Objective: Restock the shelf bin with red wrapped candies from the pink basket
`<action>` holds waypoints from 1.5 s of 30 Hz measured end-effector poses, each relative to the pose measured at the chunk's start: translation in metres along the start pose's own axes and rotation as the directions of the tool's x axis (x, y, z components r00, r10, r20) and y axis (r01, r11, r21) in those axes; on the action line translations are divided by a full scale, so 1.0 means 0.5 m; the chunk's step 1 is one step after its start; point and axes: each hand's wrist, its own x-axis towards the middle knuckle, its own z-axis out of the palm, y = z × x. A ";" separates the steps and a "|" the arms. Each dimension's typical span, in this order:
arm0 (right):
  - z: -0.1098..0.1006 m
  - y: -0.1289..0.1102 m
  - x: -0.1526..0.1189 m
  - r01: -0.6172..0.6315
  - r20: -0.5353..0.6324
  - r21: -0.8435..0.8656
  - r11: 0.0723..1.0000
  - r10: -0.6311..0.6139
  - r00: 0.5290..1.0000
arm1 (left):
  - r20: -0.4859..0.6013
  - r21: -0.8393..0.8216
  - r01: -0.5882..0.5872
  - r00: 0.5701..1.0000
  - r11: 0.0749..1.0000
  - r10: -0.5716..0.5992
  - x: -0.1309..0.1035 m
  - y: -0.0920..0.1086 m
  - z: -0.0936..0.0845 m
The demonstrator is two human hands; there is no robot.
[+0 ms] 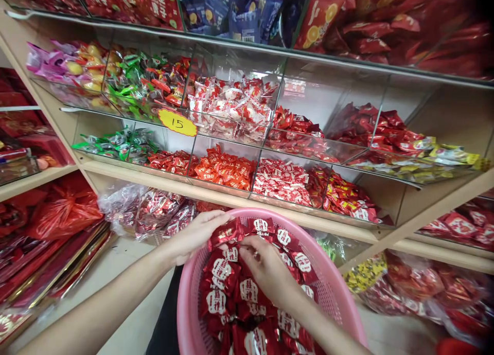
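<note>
A pink plastic basket [345, 293] holds many dark red packets [249, 290] with white labels and lettering. At the basket's upper left rim, my left hand [198, 234] is closed on a red packet [226, 232], its fingers partly hidden behind it. My right hand [266, 265] reaches over the packets inside the basket, its fingers bent and pinched together beside the packet that my left hand holds. Its fingertips touch packets there, but whether they grip one is hard to make out.
Wooden shelves [154, 177] with clear-walled bins of wrapped sweets stand just beyond the basket. A yellow tag [177, 122] reading 15 hangs on one bin. Bagged goods lie under the bottom shelf, and red bags [65, 211] and flat packages are at the left.
</note>
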 end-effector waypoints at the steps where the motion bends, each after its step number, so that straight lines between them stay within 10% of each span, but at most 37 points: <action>1: -0.009 -0.002 0.000 -0.036 -0.026 0.097 0.995 0.039 0.999 | 0.003 0.011 -0.014 1.000 1.000 0.014 0.001 -0.001 0.003; 6: -0.026 -0.012 0.002 -0.176 0.028 0.505 0.845 0.187 0.982 | 0.124 0.016 -0.001 0.992 1.000 -0.001 0.001 0.002 0.032; 11: -0.051 -0.013 -0.007 -0.163 -0.032 0.513 0.843 0.209 0.977 | 0.144 0.082 -0.038 0.989 0.996 0.026 -0.012 0.003 0.044; 16: -0.075 -0.011 -0.023 0.088 -0.303 -0.164 0.983 -0.135 0.944 | -0.062 -0.187 0.011 0.998 0.982 -0.023 -0.031 -0.015 0.068; 22: -0.030 -0.028 -0.058 0.334 -0.096 -0.682 0.650 -0.532 0.841 | 0.226 -0.559 0.203 0.970 0.804 -0.089 -0.025 -0.022 0.106; 25: -0.035 -0.029 -0.064 0.319 -0.214 -0.540 0.779 -0.494 0.843 | 0.179 -0.528 0.162 0.981 0.834 -0.078 -0.024 -0.015 0.095; 29: -0.069 -0.026 -0.046 0.080 -0.326 0.062 0.995 -0.055 0.944 | 0.286 -0.286 0.153 0.956 0.946 -0.068 -0.034 -0.006 0.080; 34: -0.075 -0.019 -0.040 -0.198 0.051 0.606 0.770 0.211 0.976 | 0.261 -0.066 0.136 0.959 0.988 -0.115 -0.037 -0.011 0.082; 39: -0.068 -0.002 -0.065 -0.263 0.110 0.785 0.562 0.291 0.950 | 0.254 -0.213 0.134 0.964 0.968 -0.078 -0.034 -0.019 0.077; 45: -0.085 0.011 -0.056 -0.210 -0.059 0.724 0.657 0.362 0.930 | 0.182 -0.311 0.108 0.982 0.944 -0.052 -0.021 -0.009 0.084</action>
